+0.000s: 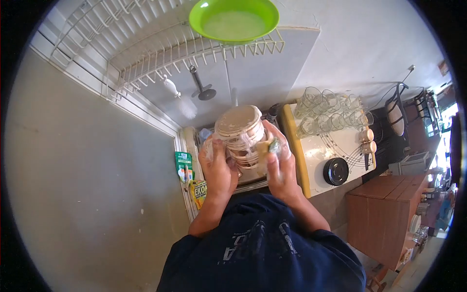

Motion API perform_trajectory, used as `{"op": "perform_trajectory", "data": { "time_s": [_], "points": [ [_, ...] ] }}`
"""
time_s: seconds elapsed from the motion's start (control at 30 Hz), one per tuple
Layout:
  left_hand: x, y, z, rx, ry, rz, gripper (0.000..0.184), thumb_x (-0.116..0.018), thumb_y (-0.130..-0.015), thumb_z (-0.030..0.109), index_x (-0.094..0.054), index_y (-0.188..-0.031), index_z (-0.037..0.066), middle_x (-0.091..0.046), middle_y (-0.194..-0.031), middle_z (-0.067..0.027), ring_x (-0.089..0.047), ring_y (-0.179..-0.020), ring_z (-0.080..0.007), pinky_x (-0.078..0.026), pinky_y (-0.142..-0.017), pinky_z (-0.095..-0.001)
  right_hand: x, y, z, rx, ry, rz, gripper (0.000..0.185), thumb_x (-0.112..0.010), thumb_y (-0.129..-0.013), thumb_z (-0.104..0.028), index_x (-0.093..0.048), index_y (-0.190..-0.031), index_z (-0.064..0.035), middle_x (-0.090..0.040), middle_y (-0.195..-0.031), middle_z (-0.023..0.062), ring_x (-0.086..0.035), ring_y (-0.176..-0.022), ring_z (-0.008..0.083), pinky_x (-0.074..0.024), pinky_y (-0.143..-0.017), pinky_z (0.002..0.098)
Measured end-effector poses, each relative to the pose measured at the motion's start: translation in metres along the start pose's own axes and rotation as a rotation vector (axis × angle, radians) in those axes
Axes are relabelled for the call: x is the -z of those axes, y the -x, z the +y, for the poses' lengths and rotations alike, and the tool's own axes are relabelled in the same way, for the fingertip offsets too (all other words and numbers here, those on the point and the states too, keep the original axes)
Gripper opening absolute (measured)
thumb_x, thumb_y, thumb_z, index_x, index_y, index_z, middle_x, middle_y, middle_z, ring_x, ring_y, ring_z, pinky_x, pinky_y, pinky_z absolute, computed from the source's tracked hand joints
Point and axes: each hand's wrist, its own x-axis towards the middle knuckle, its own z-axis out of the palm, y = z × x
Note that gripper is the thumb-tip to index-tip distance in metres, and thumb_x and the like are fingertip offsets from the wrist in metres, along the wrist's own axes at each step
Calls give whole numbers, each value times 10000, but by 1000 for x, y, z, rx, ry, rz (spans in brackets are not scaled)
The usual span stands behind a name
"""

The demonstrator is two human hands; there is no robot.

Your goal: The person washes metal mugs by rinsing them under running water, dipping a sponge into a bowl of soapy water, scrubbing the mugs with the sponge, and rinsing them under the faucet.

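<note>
- Dark navy T-shirt with pale lettering (267, 248) fills the bottom centre of the frame, both bare forearms reaching up from its sleeves.
- Left hand (217, 166) is at the centre, curved around the left side of a pale cream, round, ridged vessel (239, 132), thumb toward the camera, fingers partly hidden behind it.
- Right hand (281, 168) is bent around the vessel's right side, thumb pressing a soapy yellowish sponge with a green patch (267, 152) against it.
- Both grips are closed only as far as the vessel's width allows; white suds coat the fingers and the ridges.
- The vessel is tilted in mid-frame, a flat round face toward the upper edge; whether it is one piece or a nested stack, I cannot tell.
- At the top centre, a bright green, glossy round bowl (233, 20) sits on a white wire rack (160, 63); its inner base looks whitish, and I cannot tell if that is liquid.
- Right of centre, rows of clear glass mugs (325, 121) stand on a white tabletop with a yellow edge (311, 168); they look empty.
- Near them are two small cream cups (368, 147) and a black round dish or lid (335, 172).
- Left of the hands are a green-and-white packet (184, 163) and a yellow packet (199, 193), contents hidden.
</note>
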Motion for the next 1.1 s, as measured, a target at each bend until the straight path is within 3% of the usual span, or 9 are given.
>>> {"op": "perform_trajectory", "data": {
  "time_s": [0.4, 0.53, 0.6, 0.63, 0.7, 0.8, 0.9, 1.03, 1.1],
  "points": [
    [26, 15, -2, -16, -81, -91, 270, -552, -973, 249, -581, -1106, 16, -607, -823, 6, -500, -620, -26, -392, -510, -177, -4, -29, -29, -299, -672, 131, 581, -311, -1022, -416, -385, -1378, 37, -501, -1334, 194, -485, -1227, 261, -371, -1046, 377],
    [23, 15, 3, -40, -183, -280, 278, -578, -958, 262, -617, -1018, -6, -572, -719, 37, -463, -564, -19, -349, -488, -176, 0, -35, -41, 19, -366, 274, 587, -409, -983, -452, -476, -1308, 32, -557, -1264, 202, -519, -1202, 308, -404, -1008, 411],
    [17, 19, 7, -9, -124, -277, 277, -586, -953, 256, -627, -1004, -12, -574, -712, 34, -460, -570, -19, -340, -489, -178, 8, -37, -38, 444, 326, 156, 575, -415, -972, -454, -501, -1267, 32, -549, -1255, 239, -547, -1173, 342, -451, -949, 422],
    [15, 20, 12, -152, -311, -262, 268, -588, -952, 247, -630, -988, -15, -583, -724, 31, -473, -582, -20, -356, -498, -180, 7, -37, -42, 526, 326, 158, 426, -610, -882, -366, -624, -1152, -37, -596, -1199, 188, -561, -1141, 372, -475, -916, 444],
    [11, 20, 18, -304, -496, -238, 260, -591, -950, 238, -632, -971, -17, -591, -736, 27, -486, -594, -22, -372, -507, -182, 14, -36, -40, 526, 324, 70, 420, -609, -881, -355, -625, -1155, -38, -596, -1207, 184, -561, -1145, 371, -469, -927, 445],
    [9, 21, 21, -395, -617, -259, 217, -627, -919, 195, -622, -899, -22, -603, -720, -17, -589, -639, -113, -455, -576, -239, 27, -36, -33, 513, 314, -113, 409, -608, -877, -333, -629, -1161, -40, -596, -1222, 177, -559, -1154, 370, -458, -947, 447],
    [9, 18, 23, -592, -884, -540, 165, -728, -780, 92, -612, -826, -16, -611, -761, -165, -638, -824, -389, -514, -759, -407, 40, -47, -30, 189, 88, -280, 418, -502, -943, -278, -573, -1222, 24, -558, -1263, 239, -520, -1184, 431, -406, -1000, 449],
    [-3, 26, 16, -737, -1070, -694, 196, -769, -708, 61, -624, -826, 1, -624, -796, -175, -638, -823, -384, -508, -835, -430, 48, -59, -36, -55, 39, -443, 414, -490, -946, -260, -557, -1244, 20, -531, -1298, 230, -480, -1237, 394, -402, -999, 450],
    [-10, 25, 13, -811, -1063, -639, 204, -773, -705, 70, -627, -831, 1, -629, -804, -172, -639, -828, -384, -509, -828, -431, 50, -57, -33, 143, 120, -443, 421, -496, -940, -273, -561, -1241, 14, -529, -1304, 223, -484, -1234, 392, -398, -1004, 451]
  ]
}}
